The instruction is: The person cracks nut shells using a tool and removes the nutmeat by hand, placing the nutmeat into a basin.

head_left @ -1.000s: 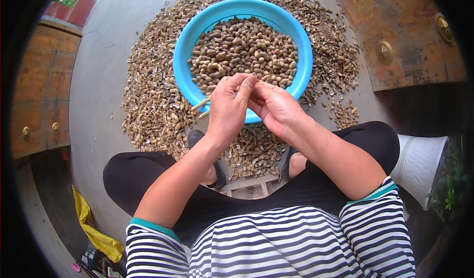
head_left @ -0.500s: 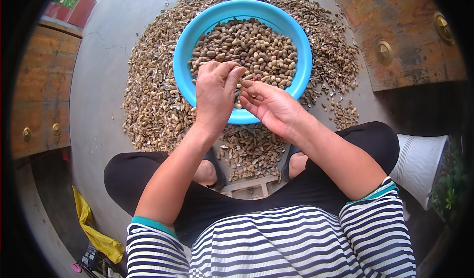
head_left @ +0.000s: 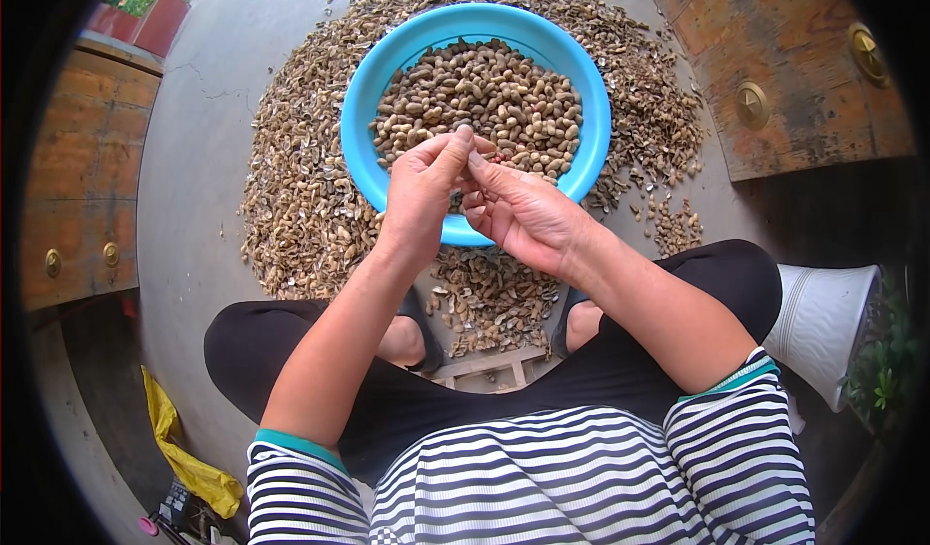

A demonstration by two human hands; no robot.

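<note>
Both hands, L (head_left: 418,196) & R (head_left: 523,214), rejoined fingertips over blue basin (head_left: 360,119).

Grey concrete floor (head_left: 203,138) under flat daylight. Worn wooden doors (head_left: 77,177) with brass studs stand at left and right, a white pot (head_left: 823,322) with a green plant sits lower right, and a yellow bag (head_left: 189,458) lies lower left.

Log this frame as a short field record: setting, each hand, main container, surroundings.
setting: person seated over a concrete floor
left hand: fingertips pinched together with the right's, over the basin
right hand: meets left fingertips; the item between them is too small to tell
basin: round, blue, holds peanuts
shells: heaped around the basin
right edge: white pot
</note>
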